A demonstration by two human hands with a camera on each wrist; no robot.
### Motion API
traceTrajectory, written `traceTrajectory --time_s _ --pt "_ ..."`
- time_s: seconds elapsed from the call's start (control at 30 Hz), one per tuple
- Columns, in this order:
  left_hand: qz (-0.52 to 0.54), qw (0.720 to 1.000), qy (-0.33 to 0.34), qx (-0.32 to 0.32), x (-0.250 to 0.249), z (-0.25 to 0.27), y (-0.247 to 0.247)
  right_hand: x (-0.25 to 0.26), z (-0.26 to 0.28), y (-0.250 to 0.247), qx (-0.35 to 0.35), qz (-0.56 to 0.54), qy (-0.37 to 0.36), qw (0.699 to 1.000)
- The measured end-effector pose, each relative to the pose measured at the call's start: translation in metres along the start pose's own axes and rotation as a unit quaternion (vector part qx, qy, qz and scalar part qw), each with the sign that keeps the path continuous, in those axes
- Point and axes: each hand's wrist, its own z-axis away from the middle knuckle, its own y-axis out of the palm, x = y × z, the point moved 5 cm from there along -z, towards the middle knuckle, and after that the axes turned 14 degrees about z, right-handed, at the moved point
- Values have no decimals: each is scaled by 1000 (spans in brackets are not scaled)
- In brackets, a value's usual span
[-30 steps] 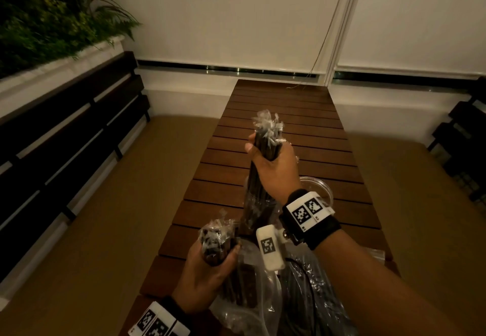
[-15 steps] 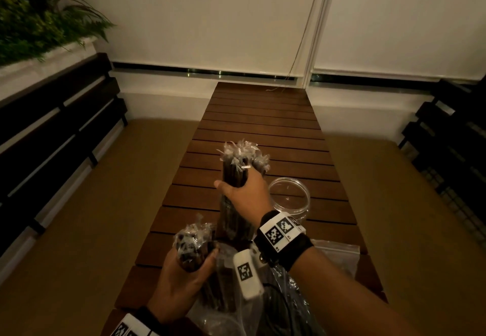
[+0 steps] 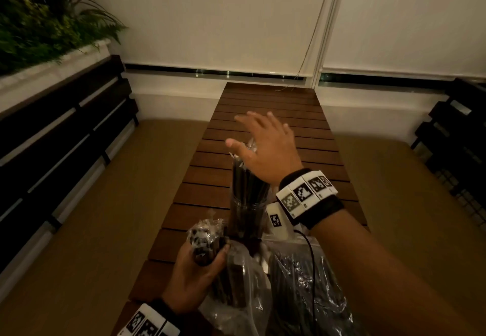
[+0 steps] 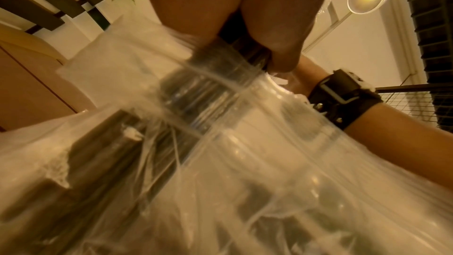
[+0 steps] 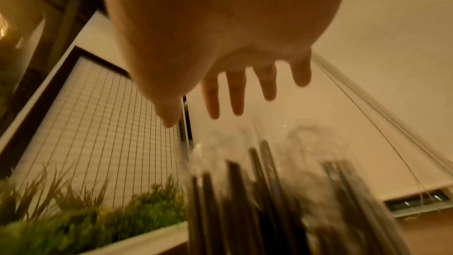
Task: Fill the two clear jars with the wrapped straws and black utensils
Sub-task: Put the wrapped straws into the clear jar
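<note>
A bunch of wrapped black straws (image 3: 248,183) stands upright in a clear jar (image 3: 246,217) on the slatted wooden table (image 3: 271,109). My right hand (image 3: 260,136) hovers just above their tops with fingers spread and holds nothing. In the right wrist view the spread fingers (image 5: 235,92) sit over the blurred straw tops (image 5: 257,181). My left hand (image 3: 200,264) grips a second bunch of wrapped straws (image 3: 203,238) near the table's front. In the left wrist view that bunch (image 4: 208,88) runs down into clear plastic. The second jar is hidden behind my right wrist.
Clear plastic bags (image 3: 302,288) with dark contents lie at the table's front. A dark slatted bench back (image 3: 60,136) with a planter (image 3: 44,30) above it runs along the left. Another dark bench (image 3: 457,141) stands at the right. The far half of the table is bare wood.
My right hand has let go of the straw bunch, which now stands in the jar, and has opened above it. The left hand still holds its bunch.
</note>
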Motion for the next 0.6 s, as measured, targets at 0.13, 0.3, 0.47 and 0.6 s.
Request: traceTrajectory --time_s 0.13,0.3,0.47,0.6 --pt "6 1000 0 1 -1 -1 2 0 2 46 133 39 -71 988" --pt "4 1000 7 0 -2 -2 3 3 21 27 40 -30 -50 997" --pt "11 1000 2 -16 -1 -3 1 25 98 14 55 -284 -22 957" --pt "35 999 -39 13 1 3 6 39 139 54 200 -365 -2 909"
